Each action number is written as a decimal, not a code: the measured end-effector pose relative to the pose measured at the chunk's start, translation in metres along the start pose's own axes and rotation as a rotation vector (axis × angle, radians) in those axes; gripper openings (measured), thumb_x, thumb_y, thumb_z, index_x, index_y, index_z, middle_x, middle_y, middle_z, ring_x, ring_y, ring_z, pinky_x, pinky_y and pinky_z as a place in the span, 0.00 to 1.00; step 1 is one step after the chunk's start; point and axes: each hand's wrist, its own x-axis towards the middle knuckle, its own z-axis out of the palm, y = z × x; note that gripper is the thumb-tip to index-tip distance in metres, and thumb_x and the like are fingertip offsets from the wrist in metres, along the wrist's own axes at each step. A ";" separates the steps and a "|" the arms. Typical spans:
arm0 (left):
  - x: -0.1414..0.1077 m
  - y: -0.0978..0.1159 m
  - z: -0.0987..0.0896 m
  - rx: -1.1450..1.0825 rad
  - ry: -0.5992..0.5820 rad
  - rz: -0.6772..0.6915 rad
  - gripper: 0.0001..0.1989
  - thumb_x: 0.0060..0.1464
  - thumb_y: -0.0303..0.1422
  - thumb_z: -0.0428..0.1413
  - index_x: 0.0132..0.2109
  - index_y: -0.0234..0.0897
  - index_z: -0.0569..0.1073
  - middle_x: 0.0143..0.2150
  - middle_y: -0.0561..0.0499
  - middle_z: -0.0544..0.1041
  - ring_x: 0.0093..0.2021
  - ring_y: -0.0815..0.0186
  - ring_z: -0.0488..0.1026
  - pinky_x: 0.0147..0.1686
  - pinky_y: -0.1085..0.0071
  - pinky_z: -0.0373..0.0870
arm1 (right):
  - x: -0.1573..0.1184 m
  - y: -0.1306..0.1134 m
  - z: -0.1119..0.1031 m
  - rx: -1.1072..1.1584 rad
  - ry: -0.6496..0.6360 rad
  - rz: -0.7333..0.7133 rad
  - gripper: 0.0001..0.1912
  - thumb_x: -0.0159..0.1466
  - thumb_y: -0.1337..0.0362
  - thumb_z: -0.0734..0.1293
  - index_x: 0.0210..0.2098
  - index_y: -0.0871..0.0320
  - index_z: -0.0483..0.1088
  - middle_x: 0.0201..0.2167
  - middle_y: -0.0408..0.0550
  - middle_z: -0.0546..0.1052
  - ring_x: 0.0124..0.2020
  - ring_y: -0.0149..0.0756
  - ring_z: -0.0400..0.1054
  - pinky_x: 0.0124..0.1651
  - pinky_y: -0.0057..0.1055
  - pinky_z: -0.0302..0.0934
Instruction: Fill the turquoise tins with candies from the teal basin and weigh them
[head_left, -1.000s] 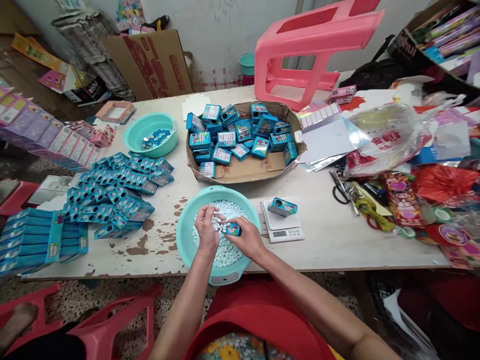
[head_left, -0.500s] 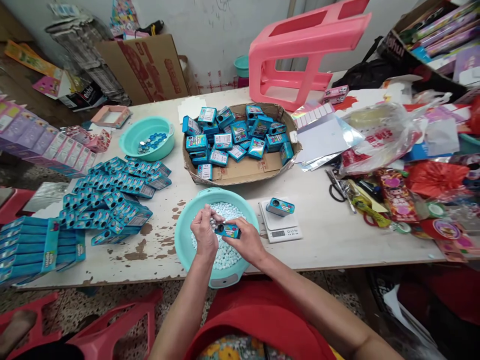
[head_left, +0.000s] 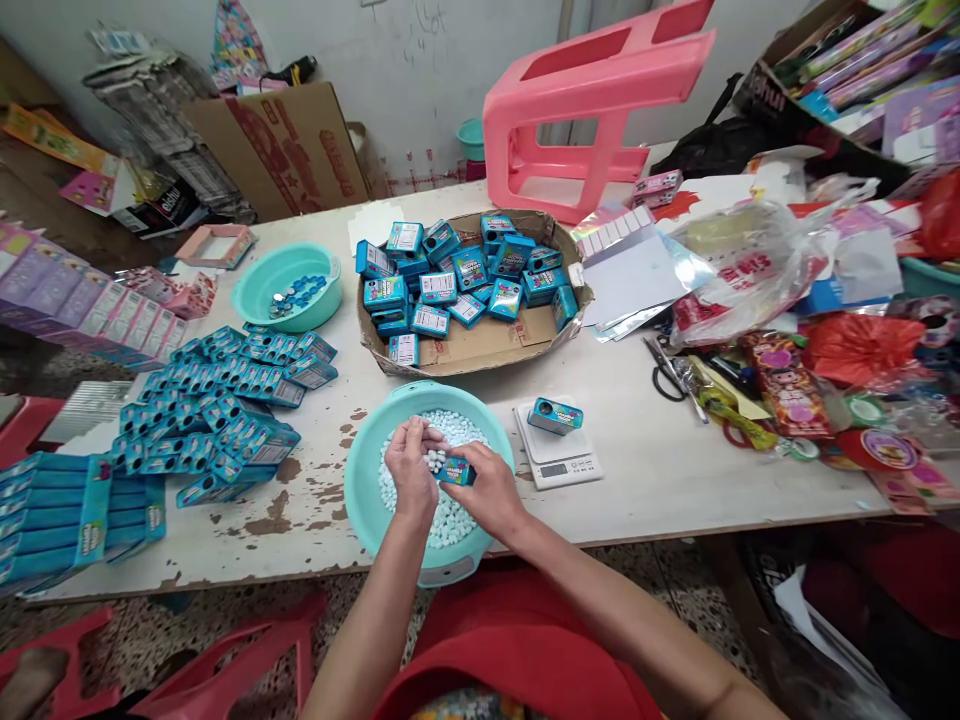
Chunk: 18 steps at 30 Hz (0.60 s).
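Note:
My right hand (head_left: 495,492) grips a small blue candy box (head_left: 457,472) by its end. Beside it my left hand (head_left: 412,468) is cupped around a few pale candies (head_left: 435,461), close against the box. Both hands are over a turquoise basin (head_left: 367,440) that holds many pale blue and white candies (head_left: 450,525). To the right, another blue box (head_left: 555,415) with a round dark hole rests on a white digital scale (head_left: 559,470); its display is too small to read.
A cut-down cardboard box (head_left: 480,357) behind the basin holds several blue boxes. Leftward lie rows of blue boxes (head_left: 225,400) and a turquoise bowl (head_left: 285,262) of round blue-and-silver pieces. Scissors (head_left: 671,375), plastic bags (head_left: 731,270) and a pink stool (head_left: 517,120) stand or lie on the table (head_left: 660,490).
The candy box in my right hand has turned, its printed face now tilted differently. Candies show more plainly by my left fingers. The whole view has shifted slightly.

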 end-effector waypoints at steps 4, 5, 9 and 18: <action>-0.003 0.003 0.005 -0.036 -0.037 0.014 0.12 0.53 0.41 0.54 0.34 0.34 0.68 0.23 0.54 0.70 0.20 0.71 0.69 0.23 0.75 0.66 | 0.000 0.002 -0.001 0.049 0.014 -0.027 0.19 0.51 0.71 0.71 0.42 0.54 0.71 0.38 0.45 0.75 0.42 0.39 0.68 0.46 0.34 0.61; -0.005 0.005 0.006 -0.044 -0.052 0.018 0.12 0.53 0.40 0.54 0.34 0.34 0.68 0.23 0.54 0.70 0.20 0.72 0.68 0.23 0.75 0.66 | 0.000 0.001 -0.001 0.060 0.018 -0.032 0.19 0.51 0.72 0.71 0.42 0.54 0.70 0.38 0.45 0.75 0.43 0.38 0.68 0.46 0.34 0.61; -0.004 0.015 -0.001 -0.043 -0.104 0.032 0.12 0.53 0.40 0.54 0.35 0.34 0.68 0.23 0.55 0.69 0.16 0.74 0.64 0.21 0.75 0.64 | 0.001 -0.001 -0.009 0.084 0.004 -0.016 0.17 0.50 0.72 0.71 0.40 0.55 0.71 0.37 0.46 0.74 0.41 0.39 0.68 0.45 0.34 0.62; 0.016 -0.069 -0.041 0.842 -0.378 0.245 0.09 0.51 0.40 0.54 0.35 0.39 0.72 0.36 0.47 0.74 0.38 0.60 0.71 0.39 0.64 0.68 | 0.002 -0.002 -0.055 0.171 0.166 0.020 0.16 0.54 0.62 0.71 0.42 0.54 0.71 0.39 0.47 0.74 0.42 0.39 0.69 0.46 0.36 0.63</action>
